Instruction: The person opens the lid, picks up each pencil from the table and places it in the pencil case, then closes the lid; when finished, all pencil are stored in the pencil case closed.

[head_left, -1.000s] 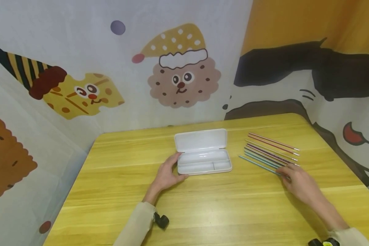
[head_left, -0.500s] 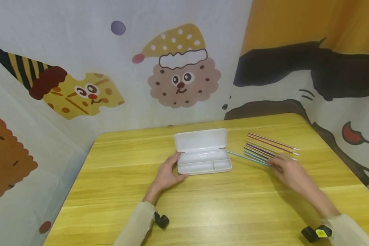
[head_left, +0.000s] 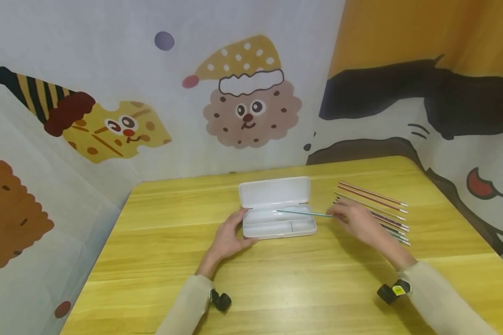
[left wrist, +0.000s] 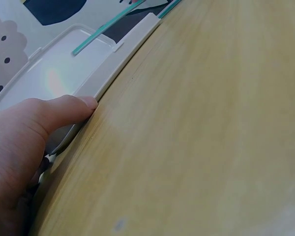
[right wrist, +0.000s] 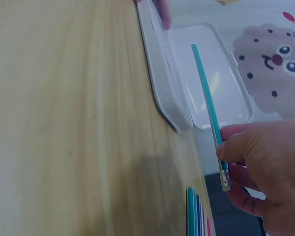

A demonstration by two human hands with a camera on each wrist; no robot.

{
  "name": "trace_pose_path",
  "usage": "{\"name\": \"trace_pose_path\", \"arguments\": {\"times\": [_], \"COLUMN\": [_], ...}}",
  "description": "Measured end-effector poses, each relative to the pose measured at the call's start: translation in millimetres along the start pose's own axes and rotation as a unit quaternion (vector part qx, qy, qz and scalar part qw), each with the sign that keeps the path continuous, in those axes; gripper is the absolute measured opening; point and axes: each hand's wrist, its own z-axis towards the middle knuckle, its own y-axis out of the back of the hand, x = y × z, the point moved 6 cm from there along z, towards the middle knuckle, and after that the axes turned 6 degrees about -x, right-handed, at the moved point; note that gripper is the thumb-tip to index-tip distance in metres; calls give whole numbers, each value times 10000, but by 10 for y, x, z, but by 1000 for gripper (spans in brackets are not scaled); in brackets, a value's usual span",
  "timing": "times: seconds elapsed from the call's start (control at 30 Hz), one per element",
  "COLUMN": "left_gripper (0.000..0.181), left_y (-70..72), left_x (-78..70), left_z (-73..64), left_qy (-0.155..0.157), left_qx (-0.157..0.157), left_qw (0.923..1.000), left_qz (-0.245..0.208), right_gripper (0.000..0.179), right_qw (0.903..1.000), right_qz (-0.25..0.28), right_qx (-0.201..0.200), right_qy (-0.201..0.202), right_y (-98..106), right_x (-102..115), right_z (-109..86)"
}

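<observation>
A white pencil case [head_left: 278, 234] lies with its lid raised, its base split into a long compartment and smaller front ones. My left hand [head_left: 225, 237] grips the case's left end, the thumb [left wrist: 71, 109] on its front wall. Between thumb and fingers, my right hand [head_left: 356, 221] pinches a teal pencil [right wrist: 206, 91] near its eraser end. The pencil's far tip reaches over the long compartment, above the base. Under and behind the right hand, several pencils [head_left: 370, 194] lie side by side on the table, some partly hidden by it.
The yellow wood-grain table [head_left: 276, 288] meets a cloth backdrop [head_left: 184, 158] printed with cartoon figures at its far edge. The raised lid [head_left: 274, 191] stands at the back of the case.
My right hand has lifted the teal pencil from the row and carried it left, its tip now over the case. The left hand has stayed on the case.
</observation>
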Motion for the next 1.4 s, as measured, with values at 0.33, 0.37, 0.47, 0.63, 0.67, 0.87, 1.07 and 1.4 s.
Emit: {"name": "trace_pose_path", "arguments": {"times": [0.33,0.37,0.47,0.63,0.67,0.87,1.07,1.4], "left_gripper": [86,87,86,86,87,88,89,88], "left_y": [-16,-15,-14,-17,-18,-23,-25,-26], "left_x": [-5,-8,-22,-8,-3,15,7,13], "left_z": [0,2,3,1,1,-3,-14,-14], "left_qy": [17,30,-17,25,31,72,153,39], "left_qx": [27,40,38,53,51,38,92,34], "left_qw": [10000,10000,10000,10000,10000,9999,9995,9998], "left_qz": [23,23,12,63,62,94,269,211], "right_gripper": [25,25,26,25,25,23,24,23], "right_qw": [9988,9986,9981,9975,9974,9959,9957,9930], "right_qz": [285,302,306,283,296,449,445,546], "right_qx": [403,445,538,630,639,781,814,1042], "right_qy": [-5,-9,30,126,141,67,68,-44], "right_y": [-279,-306,-379,-478,-491,-562,-629,-689], "right_x": [109,119,142,176,184,214,209,218], "right_z": [258,276,317,375,387,445,451,483]}}
